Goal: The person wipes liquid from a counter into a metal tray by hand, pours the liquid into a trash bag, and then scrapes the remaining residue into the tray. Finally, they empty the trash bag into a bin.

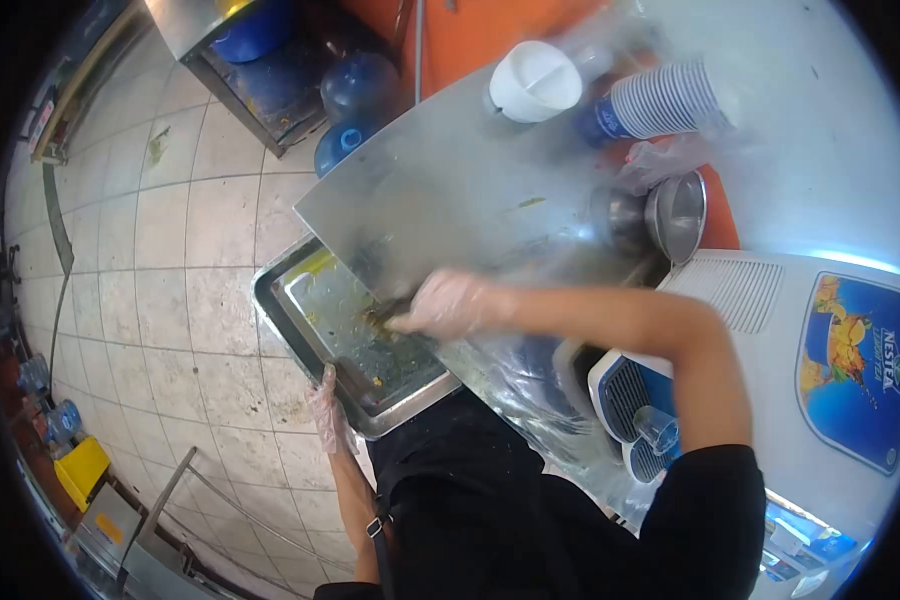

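A rectangular metal tray (400, 413) with wet residue and food scraps inside juts out past the edge of a steel table (450, 200). My left hand (332, 412), in a clear plastic glove, grips the tray's rim at its near left corner. At the table edge above the tray is my right hand (450, 303), also gloved, with its fingers closed together. Dark scraps lie by its fingertips, and whether it holds any of them is too blurred to tell.
A white container (535, 82), stacked paper cups (665, 100) and a metal bowl (677, 217) stand along the table's far side. A drinks machine (750, 290) is on the right. Blue water bottles (342, 145) stand beyond the table's left corner, above the tiled floor (210, 240).
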Demonstrator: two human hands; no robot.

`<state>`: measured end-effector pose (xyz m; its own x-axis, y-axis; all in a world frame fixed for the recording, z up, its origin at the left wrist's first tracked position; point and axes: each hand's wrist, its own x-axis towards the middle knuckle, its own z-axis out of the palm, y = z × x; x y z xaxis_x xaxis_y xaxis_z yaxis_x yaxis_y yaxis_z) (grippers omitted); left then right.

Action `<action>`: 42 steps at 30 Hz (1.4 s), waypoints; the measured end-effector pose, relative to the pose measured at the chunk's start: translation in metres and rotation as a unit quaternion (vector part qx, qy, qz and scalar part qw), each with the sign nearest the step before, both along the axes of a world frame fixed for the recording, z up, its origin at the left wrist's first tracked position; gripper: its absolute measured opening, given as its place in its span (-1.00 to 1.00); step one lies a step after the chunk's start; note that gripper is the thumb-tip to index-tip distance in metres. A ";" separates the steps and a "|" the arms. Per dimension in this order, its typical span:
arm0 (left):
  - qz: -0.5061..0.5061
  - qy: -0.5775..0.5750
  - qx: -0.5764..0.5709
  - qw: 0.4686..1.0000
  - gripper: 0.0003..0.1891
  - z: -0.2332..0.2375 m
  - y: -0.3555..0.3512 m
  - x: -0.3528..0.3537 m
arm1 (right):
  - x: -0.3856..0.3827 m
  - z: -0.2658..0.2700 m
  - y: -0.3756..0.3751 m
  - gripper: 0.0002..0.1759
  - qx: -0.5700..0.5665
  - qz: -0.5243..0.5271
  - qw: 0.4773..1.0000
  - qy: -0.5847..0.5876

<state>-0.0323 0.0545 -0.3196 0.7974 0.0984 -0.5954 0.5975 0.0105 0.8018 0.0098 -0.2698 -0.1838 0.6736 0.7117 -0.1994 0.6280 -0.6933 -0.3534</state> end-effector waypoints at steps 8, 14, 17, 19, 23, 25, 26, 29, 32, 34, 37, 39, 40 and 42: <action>0.020 0.013 0.020 1.000 -0.45 0.024 -0.002 0.000 | -0.036 0.095 -0.071 -0.55 0.012 -0.234 0.945 0.228; 0.049 0.019 -0.027 0.998 -0.48 0.032 -0.009 0.006 | -0.125 0.053 -0.252 -0.54 -0.174 -0.247 0.952 0.041; 0.056 0.021 -0.036 0.998 -0.52 0.031 -0.012 0.006 | -0.125 0.032 -0.271 -0.55 -0.216 -0.267 0.937 0.059; 0.065 0.016 -0.030 0.997 -0.55 0.029 -0.014 0.004 | -0.104 0.019 -0.263 -0.55 -0.142 -0.246 0.956 0.075; 0.059 0.020 -0.027 0.998 -0.58 0.029 -0.013 0.003 | -0.037 0.029 -0.138 -0.52 -0.079 -0.179 0.952 0.237; 0.048 0.013 -0.013 0.999 -0.58 0.025 -0.009 0.004 | -0.026 0.008 -0.069 -0.52 -0.037 -0.085 0.986 0.137; 0.035 0.009 -0.011 0.999 -0.57 0.020 -0.004 0.003 | -0.022 0.009 -0.025 -0.53 -0.047 -0.084 0.985 0.147; 0.015 0.001 -0.017 1.000 -0.58 -0.011 0.005 0.003 | -0.027 0.038 0.010 -0.54 -0.023 -0.105 0.982 0.156; 0.011 -0.018 -0.060 0.998 -0.62 0.015 -0.002 0.005 | -0.040 0.048 -0.043 -0.57 0.090 -0.239 0.940 0.225; -0.003 -0.001 0.067 0.998 -0.62 0.029 -0.001 0.006 | -0.055 0.056 -0.111 -0.58 0.003 -0.309 0.934 0.178; 0.007 0.001 0.026 1.000 -0.59 0.024 0.002 0.009 | -0.088 0.049 -0.236 -0.57 -0.113 -0.357 0.927 0.041; 0.021 0.003 -0.004 1.000 -0.58 0.016 0.009 0.006 | -0.089 0.045 -0.275 -0.58 -0.156 -0.361 0.919 0.027; 0.024 0.003 -0.031 0.999 -0.57 0.018 0.005 0.008 | -0.084 0.040 -0.287 -0.58 -0.136 -0.335 0.932 0.037; 0.022 0.007 -0.001 1.000 -0.54 0.021 0.001 0.009 | -0.076 0.036 -0.309 -0.59 -0.123 -0.319 0.939 0.046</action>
<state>-0.0229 0.0553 -0.2983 0.7845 0.1318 -0.6060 0.6068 0.0384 0.7939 -0.0664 -0.5789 -0.1481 0.9190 0.0945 -0.3828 0.0321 -0.9856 -0.1661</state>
